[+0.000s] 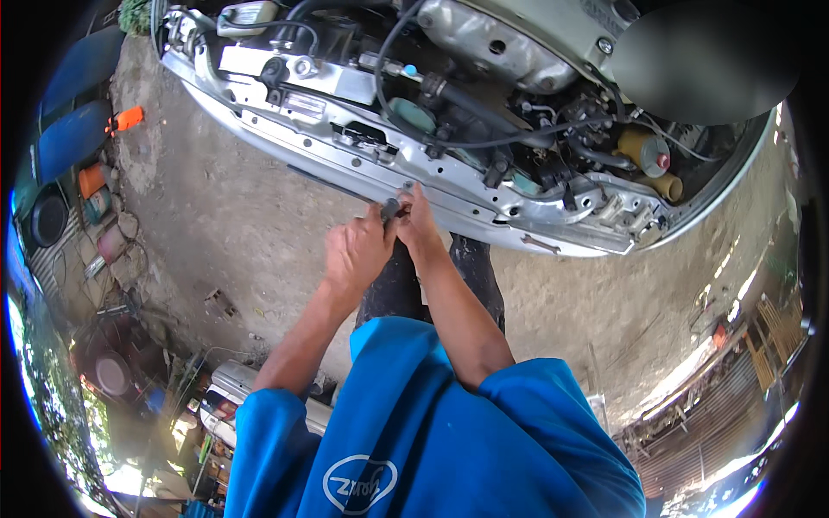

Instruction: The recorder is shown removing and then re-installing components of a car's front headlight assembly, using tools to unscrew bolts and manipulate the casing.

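I stand at the front of a car's open engine bay (484, 78), looking down. Both hands meet at the silver front crossmember (345, 168). My left hand (357, 252) is closed around the grip of a small dark tool (391, 207) whose tip points at the crossmember's edge. My right hand (417, 220) pinches the same tool near its head, fingers against the metal. What sits at the tool's tip is hidden by my fingers.
A spanner (540, 244) lies on the crossmember to the right. Hoses, a yellow reservoir (643, 148) and wiring fill the bay. Bare dirt ground (224, 224) lies below, with cans, tubs and an orange object (128, 118) at the left.
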`<state>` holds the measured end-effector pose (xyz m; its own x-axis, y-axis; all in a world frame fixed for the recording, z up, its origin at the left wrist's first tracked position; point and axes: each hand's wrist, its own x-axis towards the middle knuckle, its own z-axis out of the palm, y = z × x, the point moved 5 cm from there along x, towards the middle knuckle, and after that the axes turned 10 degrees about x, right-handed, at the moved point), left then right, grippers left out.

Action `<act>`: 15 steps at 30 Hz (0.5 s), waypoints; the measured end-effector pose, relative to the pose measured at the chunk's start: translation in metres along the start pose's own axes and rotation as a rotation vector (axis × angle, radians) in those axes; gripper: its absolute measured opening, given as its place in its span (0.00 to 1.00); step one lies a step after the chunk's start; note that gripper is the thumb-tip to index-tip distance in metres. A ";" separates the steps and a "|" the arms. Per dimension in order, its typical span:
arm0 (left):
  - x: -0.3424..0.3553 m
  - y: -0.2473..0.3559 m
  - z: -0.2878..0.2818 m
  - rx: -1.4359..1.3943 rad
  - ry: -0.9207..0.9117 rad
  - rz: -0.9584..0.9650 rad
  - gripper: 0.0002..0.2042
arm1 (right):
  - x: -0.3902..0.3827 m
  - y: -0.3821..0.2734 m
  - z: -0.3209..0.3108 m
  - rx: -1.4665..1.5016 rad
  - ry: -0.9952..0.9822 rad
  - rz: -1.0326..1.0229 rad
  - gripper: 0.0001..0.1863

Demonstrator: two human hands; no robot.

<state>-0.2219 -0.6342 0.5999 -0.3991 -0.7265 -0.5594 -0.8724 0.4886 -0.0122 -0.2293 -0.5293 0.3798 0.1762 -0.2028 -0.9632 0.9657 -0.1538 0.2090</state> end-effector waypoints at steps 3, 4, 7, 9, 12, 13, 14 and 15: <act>-0.004 0.003 0.002 -0.061 0.011 -0.021 0.17 | 0.020 -0.012 0.000 -0.016 0.074 -0.022 0.19; -0.006 0.001 0.001 -0.096 0.003 -0.047 0.15 | 0.024 -0.013 0.000 -0.023 0.064 -0.013 0.19; -0.016 -0.013 -0.002 -0.187 0.007 -0.091 0.14 | 0.022 -0.017 0.006 -0.087 -0.063 -0.106 0.16; -0.026 -0.031 -0.009 -0.238 0.025 -0.119 0.12 | 0.007 -0.022 0.007 -0.205 0.079 -0.210 0.12; -0.040 -0.073 -0.025 -0.409 0.111 -0.194 0.11 | -0.015 -0.019 0.010 -0.240 -0.025 -0.135 0.10; -0.038 -0.088 -0.028 -0.411 0.111 -0.185 0.11 | -0.022 -0.015 0.013 -0.318 -0.096 -0.094 0.10; -0.035 -0.107 -0.031 -0.415 0.128 -0.242 0.11 | -0.032 -0.012 0.020 -0.385 -0.160 -0.039 0.10; -0.032 -0.127 -0.033 -0.416 0.141 -0.302 0.10 | -0.034 -0.004 0.021 -0.378 -0.159 -0.047 0.10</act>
<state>-0.1075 -0.6890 0.6470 -0.1223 -0.8769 -0.4649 -0.9811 0.0361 0.1901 -0.2435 -0.5420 0.4152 0.1272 -0.3551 -0.9262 0.9792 0.1937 0.0602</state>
